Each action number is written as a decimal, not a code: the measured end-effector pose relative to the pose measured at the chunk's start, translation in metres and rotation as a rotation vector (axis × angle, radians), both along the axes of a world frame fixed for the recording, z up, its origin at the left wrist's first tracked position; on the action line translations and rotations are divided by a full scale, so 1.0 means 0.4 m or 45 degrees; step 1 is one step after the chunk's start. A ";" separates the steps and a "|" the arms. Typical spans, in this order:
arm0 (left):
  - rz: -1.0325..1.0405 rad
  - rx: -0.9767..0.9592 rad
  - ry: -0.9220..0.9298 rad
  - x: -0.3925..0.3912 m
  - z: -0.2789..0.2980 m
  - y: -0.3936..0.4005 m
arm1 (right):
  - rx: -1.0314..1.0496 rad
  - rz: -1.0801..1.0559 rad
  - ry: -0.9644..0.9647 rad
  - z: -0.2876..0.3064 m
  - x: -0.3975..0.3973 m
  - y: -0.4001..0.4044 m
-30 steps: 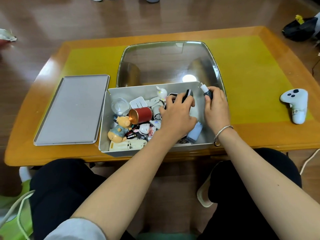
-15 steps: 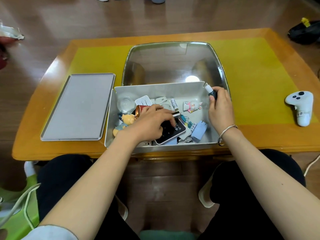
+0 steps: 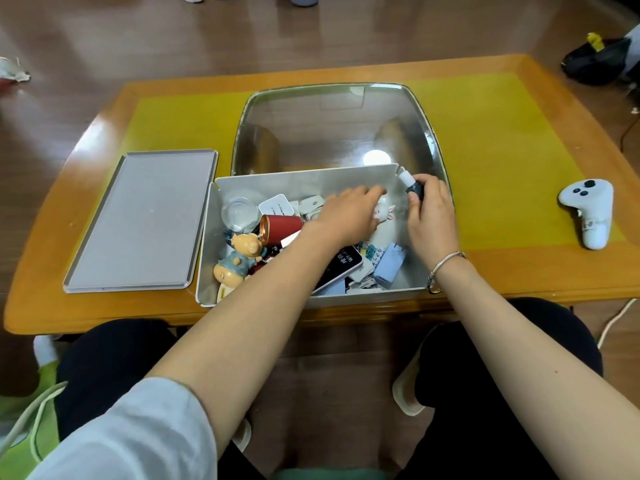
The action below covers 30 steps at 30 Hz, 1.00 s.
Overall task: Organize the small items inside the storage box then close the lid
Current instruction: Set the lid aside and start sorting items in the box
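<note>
My right hand [image 3: 431,220] pinches a small dark bottle with a white cap [image 3: 410,183] at the grey plastic storage box's [image 3: 304,178] two o'clock corner; my left hand [image 3: 346,216] reaches over a white figurine [image 3: 384,211], grip unclear. At nine o'clock the flat grey lid [image 3: 142,220] lies on the glossy wooden table [image 3: 519,271]; a red cylinder [image 3: 282,228], a pig figurine [image 3: 239,258] and a black device [image 3: 341,266] crowd the box.

Grey sleeve [image 3: 138,434], silver bracelet [image 3: 445,263], black trousers [image 3: 114,362].
</note>
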<state>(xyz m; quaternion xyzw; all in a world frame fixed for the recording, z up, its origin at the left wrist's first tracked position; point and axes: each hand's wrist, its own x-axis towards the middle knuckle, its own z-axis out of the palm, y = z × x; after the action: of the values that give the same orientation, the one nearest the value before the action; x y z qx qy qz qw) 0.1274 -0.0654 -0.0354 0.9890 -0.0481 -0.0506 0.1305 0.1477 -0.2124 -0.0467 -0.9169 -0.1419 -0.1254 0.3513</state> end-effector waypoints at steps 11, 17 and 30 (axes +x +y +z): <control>0.116 0.235 -0.165 0.013 -0.035 -0.040 | -0.006 -0.003 0.028 0.002 0.000 -0.002; 0.401 -0.051 -0.466 -0.074 0.043 0.092 | -0.045 -0.019 0.035 0.005 0.000 0.001; 0.774 0.100 -0.290 -0.157 0.057 0.212 | -0.035 -0.026 0.038 -0.001 0.001 0.003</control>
<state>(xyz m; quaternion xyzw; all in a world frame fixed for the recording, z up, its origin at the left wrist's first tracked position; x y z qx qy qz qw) 0.0644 0.0196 -0.0125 0.9616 0.2372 0.0999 0.0952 0.1482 -0.2111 -0.0470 -0.9248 -0.1291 -0.1131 0.3394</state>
